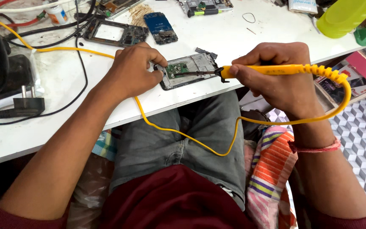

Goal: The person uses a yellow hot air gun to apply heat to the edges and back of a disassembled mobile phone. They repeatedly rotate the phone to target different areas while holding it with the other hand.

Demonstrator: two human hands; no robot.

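Observation:
An opened phone frame (193, 68) with a green circuit board (177, 68) lies near the front edge of the white table (64, 110). My left hand (134, 70) presses down on the frame's left end, fingers pinched at the board's edge. A yellow soldering iron (267, 70) is gripped in my right hand (276, 74). Its dark tip (187, 73) touches the green board. The iron's yellow cord (183, 135) loops down over my lap and back up across the table.
Another phone frame (111, 33), a blue circuit board (159, 26) and a white bottle (57, 13) sit at the back of the table. A black plug (24, 106) and cables lie left. A green container (344, 17) stands at the far right.

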